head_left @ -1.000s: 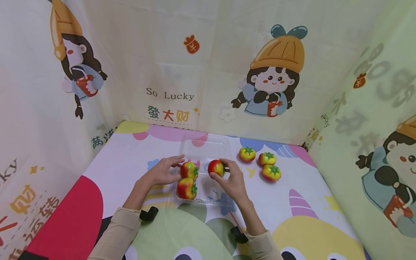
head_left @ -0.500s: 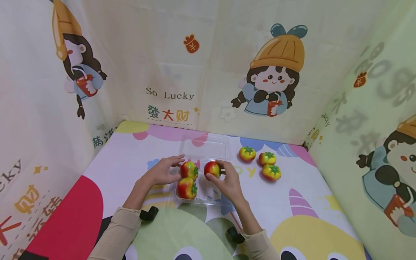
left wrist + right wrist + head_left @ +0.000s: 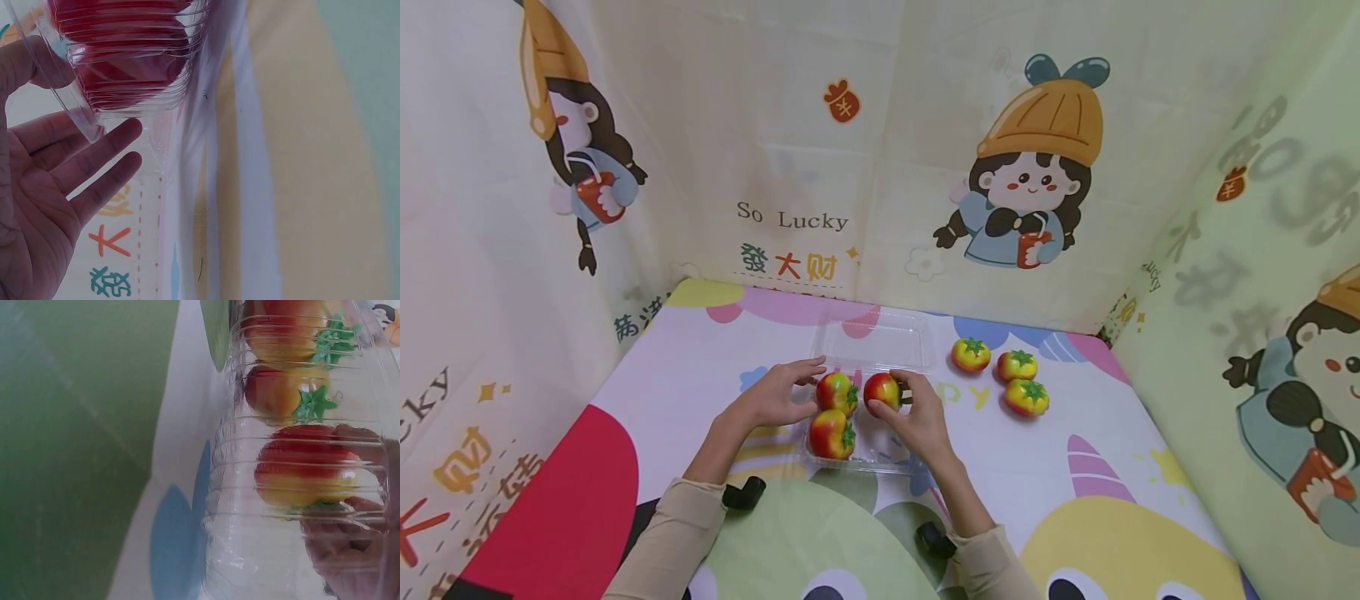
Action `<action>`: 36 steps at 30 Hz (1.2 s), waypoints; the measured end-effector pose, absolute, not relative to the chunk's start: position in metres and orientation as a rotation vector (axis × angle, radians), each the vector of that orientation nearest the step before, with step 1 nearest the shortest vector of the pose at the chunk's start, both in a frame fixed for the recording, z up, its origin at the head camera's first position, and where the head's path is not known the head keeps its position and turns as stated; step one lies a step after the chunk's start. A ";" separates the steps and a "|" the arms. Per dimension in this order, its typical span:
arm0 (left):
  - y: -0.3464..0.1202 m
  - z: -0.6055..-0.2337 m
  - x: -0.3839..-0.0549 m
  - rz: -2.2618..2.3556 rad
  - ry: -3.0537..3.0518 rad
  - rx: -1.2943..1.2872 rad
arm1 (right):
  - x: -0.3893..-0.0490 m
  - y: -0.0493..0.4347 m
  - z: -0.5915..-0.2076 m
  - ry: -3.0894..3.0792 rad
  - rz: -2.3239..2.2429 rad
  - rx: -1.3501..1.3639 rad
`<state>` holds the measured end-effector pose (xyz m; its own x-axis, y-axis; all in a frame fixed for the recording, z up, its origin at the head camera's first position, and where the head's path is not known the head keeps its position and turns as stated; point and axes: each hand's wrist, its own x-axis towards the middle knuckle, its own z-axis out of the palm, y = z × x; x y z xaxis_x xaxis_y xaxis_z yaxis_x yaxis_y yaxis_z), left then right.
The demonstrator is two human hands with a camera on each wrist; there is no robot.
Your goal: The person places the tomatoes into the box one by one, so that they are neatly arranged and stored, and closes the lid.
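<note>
My right hand (image 3: pixel 919 419) holds a red-and-yellow tomato (image 3: pixel 880 393) between thumb and fingers, inside the base of a clear plastic clamshell box (image 3: pixel 868 463). Through the ribbed wall in the right wrist view, the held tomato (image 3: pixel 306 465) lies on its side, its green leaf star towards my palm. Two more tomatoes fill the box's left side, a far one (image 3: pixel 832 393) and a near one (image 3: pixel 829 437). My left hand (image 3: pixel 778 396) spans the box's left edge. In the left wrist view its thumb is at the rim (image 3: pixel 65 103), the other fingers loosely extended.
The transparent lid (image 3: pixel 872 340) lies folded back behind the base. To the right, three tomatoes, one at the back left (image 3: pixel 971 356), one at the back right (image 3: pixel 1017 367) and one in front (image 3: pixel 1026 400), sit on the patterned cloth. Printed curtains (image 3: pixel 895 167) enclose the table.
My right hand has carried its tomato a little to the left, closer to the two in the box. The left hand stays in place.
</note>
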<state>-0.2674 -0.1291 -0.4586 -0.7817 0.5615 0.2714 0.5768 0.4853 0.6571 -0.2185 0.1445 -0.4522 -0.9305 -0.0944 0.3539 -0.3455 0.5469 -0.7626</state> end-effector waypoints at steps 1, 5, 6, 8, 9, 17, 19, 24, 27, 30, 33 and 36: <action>-0.129 -0.458 -0.267 -1.202 -2.688 -1.033 | -0.218 0.144 -0.452 -2.519 1.332 0.362; -0.130 -0.458 -0.267 -1.216 -2.702 -1.026 | -0.220 0.140 -0.452 -2.546 1.335 0.343; -0.130 -0.457 -0.267 -1.217 -2.705 -1.026 | -0.220 0.140 -0.452 -2.554 1.332 0.340; -0.130 -0.457 -0.267 -1.216 -2.711 -1.024 | -0.221 0.139 -0.453 -2.567 1.310 0.345; -0.130 -0.457 -0.267 -1.216 -2.711 -1.026 | -0.221 0.138 -0.454 -2.573 1.301 0.349; -0.130 -0.457 -0.267 -1.205 -2.711 -1.037 | -0.223 0.137 -0.455 -2.629 1.260 0.325; -0.130 -0.457 -0.267 -1.200 -2.712 -1.041 | -0.224 0.137 -0.454 -2.639 1.258 0.309; -0.129 -0.457 -0.267 -1.178 -2.716 -1.043 | -0.224 0.135 -0.452 -2.664 1.265 0.278; -0.129 -0.457 -0.267 -1.171 -2.719 -1.040 | -0.223 0.134 -0.452 -2.665 1.265 0.278; -0.129 -0.457 -0.267 -1.177 -2.722 -1.039 | -0.223 0.134 -0.452 -2.662 1.257 0.287; -0.129 -0.457 -0.267 -1.183 -2.725 -1.035 | -0.223 0.134 -0.452 -2.659 1.251 0.300; -0.129 -0.457 -0.267 -1.187 -2.723 -1.037 | -0.224 0.134 -0.452 -2.676 1.254 0.280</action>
